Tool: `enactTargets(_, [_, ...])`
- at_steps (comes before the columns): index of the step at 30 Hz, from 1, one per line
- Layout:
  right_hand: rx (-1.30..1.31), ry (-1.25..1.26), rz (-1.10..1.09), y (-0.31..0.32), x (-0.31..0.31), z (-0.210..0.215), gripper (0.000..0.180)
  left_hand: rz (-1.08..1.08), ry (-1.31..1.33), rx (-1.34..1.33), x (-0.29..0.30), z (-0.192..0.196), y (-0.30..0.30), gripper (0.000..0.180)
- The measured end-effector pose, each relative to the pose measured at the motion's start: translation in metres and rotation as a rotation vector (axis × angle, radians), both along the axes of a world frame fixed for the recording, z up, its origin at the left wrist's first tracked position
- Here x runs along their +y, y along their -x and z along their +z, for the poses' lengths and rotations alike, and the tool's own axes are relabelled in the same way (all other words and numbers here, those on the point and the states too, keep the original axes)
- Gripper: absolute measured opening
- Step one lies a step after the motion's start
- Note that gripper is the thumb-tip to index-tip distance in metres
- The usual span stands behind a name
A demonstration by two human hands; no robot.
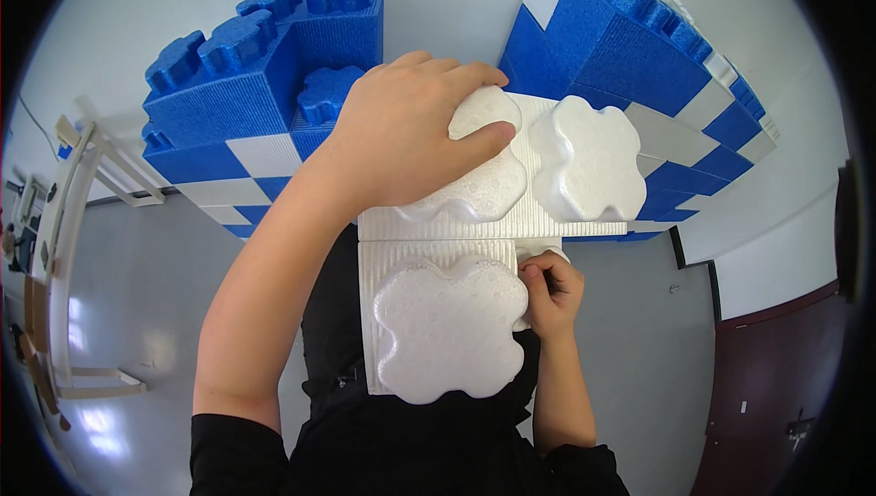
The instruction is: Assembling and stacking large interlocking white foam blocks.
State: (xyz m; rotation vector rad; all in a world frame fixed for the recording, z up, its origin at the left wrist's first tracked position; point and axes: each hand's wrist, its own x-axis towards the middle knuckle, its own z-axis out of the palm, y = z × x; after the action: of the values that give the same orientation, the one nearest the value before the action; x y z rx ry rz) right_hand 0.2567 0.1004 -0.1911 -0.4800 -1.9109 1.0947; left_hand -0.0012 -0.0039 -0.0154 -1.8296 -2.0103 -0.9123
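A white foam building block with a ribbed face and lobed studs lies across the middle of the view. My left hand wraps over its left stud, thumb on top and fingers at the far side. The right stud shows uncovered. Closer to my body, a second white foam block with one large stud meets the first along a straight seam. At its right edge my right hand is closed, fingers curled. A further white lobed stud shows partly behind that hand; whatever its fingers grip is hidden.
Stacked blue and white blocks form one wall at the left and another at the right, both against a white room wall. A pale wooden frame stands far left. A dark red door is at the lower right.
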Motion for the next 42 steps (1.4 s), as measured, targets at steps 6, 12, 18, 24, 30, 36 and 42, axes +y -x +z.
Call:
enactTargets(6, [0.006, -0.014, -0.009, -0.0002, 0.0003, -0.0004, 0.005, -0.008, -0.011, 0.003, 0.0006, 0.0001, 0.0001, 0.046])
enactTargets(12, [0.005, -0.006, -0.004, 0.0004, -0.0001, -0.0003, 0.006, -0.008, -0.001, -0.009, -0.0008, 0.0011, -0.0001, 0.046])
enactTargets(18, [-0.017, -0.002, -0.009, -0.0006, -0.0005, 0.0008, 0.007, -0.007, -0.006, -0.008, 0.0, 0.0008, 0.0, 0.047])
enactTargets(24, [-0.016, -0.01, -0.009, -0.0007, 0.0, 0.0005, 0.008, -0.009, -0.002, -0.011, -0.0003, 0.0007, -0.0001, 0.047])
enactTargets(30, [-0.017, -0.008, -0.016, -0.0003, 0.0, -0.0013, 0.007, -0.01, 0.0, -0.006, -0.0001, 0.0006, -0.0001, 0.047])
enactTargets(36, [-0.014, -0.013, -0.016, 0.0, -0.0005, 0.0002, 0.005, -0.01, 0.014, -0.017, -0.0009, 0.002, -0.0005, 0.048])
enactTargets(42, [-0.006, -0.023, -0.011, 0.0002, -0.0001, 0.0002, 0.006, -0.002, 0.01, -0.004, -0.0002, 0.0007, 0.0001, 0.048])
